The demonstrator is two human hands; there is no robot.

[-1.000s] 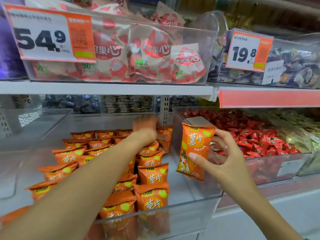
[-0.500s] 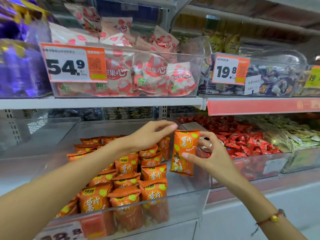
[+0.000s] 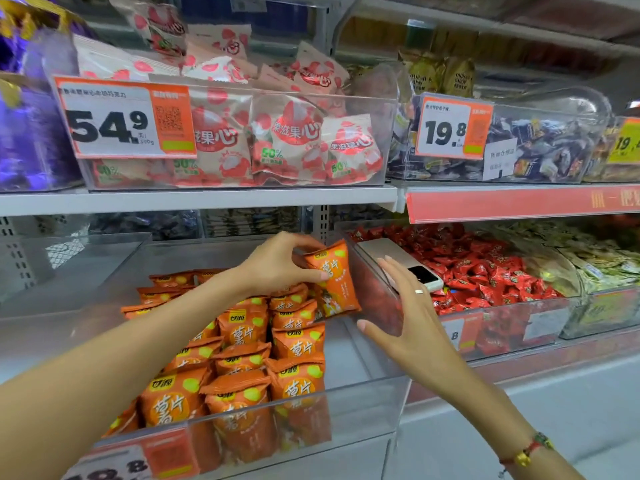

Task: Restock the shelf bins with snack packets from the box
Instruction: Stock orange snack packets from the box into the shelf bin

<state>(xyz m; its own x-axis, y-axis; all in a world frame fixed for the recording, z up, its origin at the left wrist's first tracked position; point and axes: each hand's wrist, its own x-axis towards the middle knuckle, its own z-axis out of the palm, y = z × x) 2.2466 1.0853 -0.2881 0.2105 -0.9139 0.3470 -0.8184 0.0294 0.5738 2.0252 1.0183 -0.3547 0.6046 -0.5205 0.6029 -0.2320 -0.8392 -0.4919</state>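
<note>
A: Head view, only camera. Left hand [image 3: 277,263] pinches the orange packet [image 3: 332,278] by its upper left edge, fingers curled over the top, thumb underneath. A second ago this packet sat in the right hand while the left reached deep into the bin; half a second ago the left was reaching across to it.

B: So a hand-over. Right hand now?

A: Right hand [image 3: 405,313] has let go. Fingers spread and nearly straight, holding nothing, just right of the packet, by the right wall of the clear bin [image 3: 367,393]. A ring shows on one finger.

B: Where does the packet sit?

A: Tilted, above the back right of the bin, its lower edge close to the rows of orange packets [image 3: 242,362] standing there. Touching them or not, cannot tell.

B: Meaning for the task?

A: My reading: left hand will seat it in the back right of the rows, and the freed right can go for more stock. The box is out of frame. Bin's right strip looks bare, so restocking seems far from finished.

B: Neighbours?

A: Red candies [image 3: 485,271] in the next bin, a pale flat device [image 3: 398,261] lying on them.
</note>
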